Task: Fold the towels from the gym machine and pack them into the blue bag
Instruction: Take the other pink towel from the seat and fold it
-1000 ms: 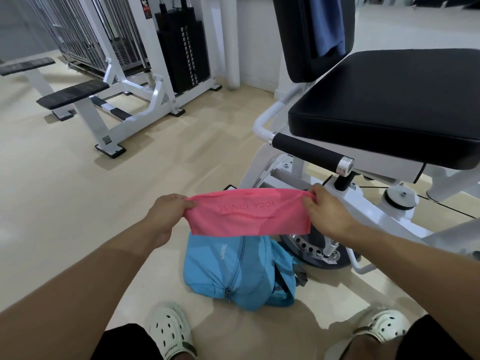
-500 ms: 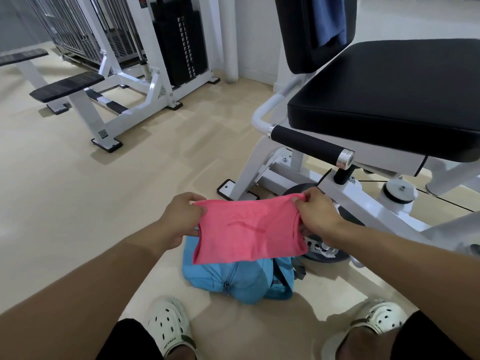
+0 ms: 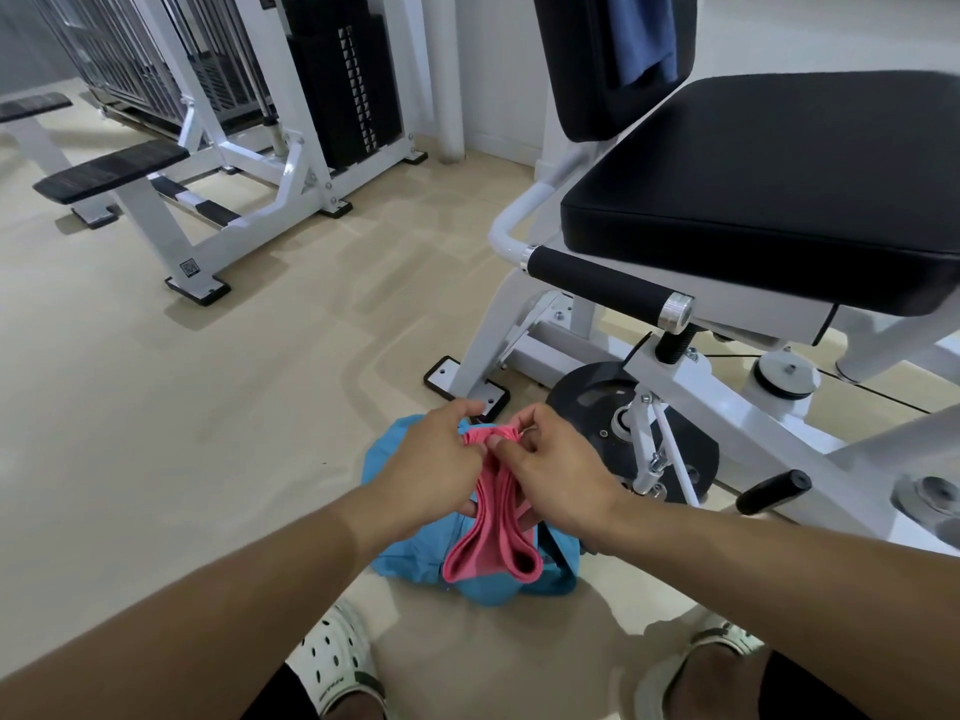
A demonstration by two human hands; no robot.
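The left hand (image 3: 434, 459) and the right hand (image 3: 558, 467) meet knuckle to knuckle, each pinching the top edges of the pink towel (image 3: 496, 532) between thumb and fingers, so both hands are closed on the cloth. The towel hangs doubled below them in a loose loop, directly above the blue bag (image 3: 410, 550), which lies slumped on the floor between the person's feet, at 6 o'clock from the gym machine (image 3: 727, 200). To finish this fold well, the edges likely need squaring in one hand while the other smooths the hanging loop flat, since it bulges open at the bottom. Whether the bag's mouth is open cannot be told from here, as towel and hands cover it. A second, blue towel (image 3: 644, 36) hangs over the machine's backrest at 12 o'clock, still to be folded.
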